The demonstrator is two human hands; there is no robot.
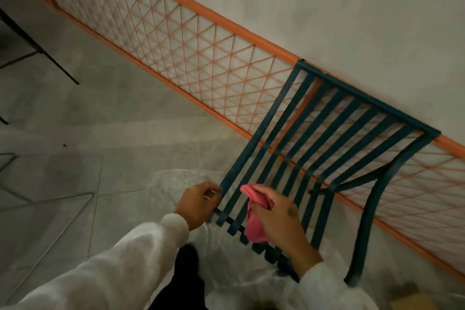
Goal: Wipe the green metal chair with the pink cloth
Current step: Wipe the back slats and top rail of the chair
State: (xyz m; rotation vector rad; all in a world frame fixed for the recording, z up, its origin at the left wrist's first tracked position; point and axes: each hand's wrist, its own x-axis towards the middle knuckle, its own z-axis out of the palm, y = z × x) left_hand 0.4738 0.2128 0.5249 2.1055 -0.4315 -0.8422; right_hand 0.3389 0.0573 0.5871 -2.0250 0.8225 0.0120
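- green metal chair (324,133) is tipped over w/ its slatted part facing up at the camera, far top rail resting against the orange lattice fence (191,58) by the wall. prob leaned like that so the slats are easy to reach from above
- left hand (200,202) is curled shut around the near left corner of the frame, fingers wrapped on the side bar. looks like it's just there to steady the chair so it doesn't slide or rock while wiping
- right hand (274,216) has the pink cloth (254,226) bunched up, pinched btwn thumb and fingers, rest of the cloth hanging down over the slats near the bottom edge. hand's mostly closed on it
- cloth is touching or v close to the middle slats at the near end, can't say 100% if it's pressing on metal
- my guess: wiping is happening slat by slat; can't tell from here how many are done
- floor (75,158) is grey tile, some clear plastic sheet (176,178) under the chair end, maybe to catch dirt
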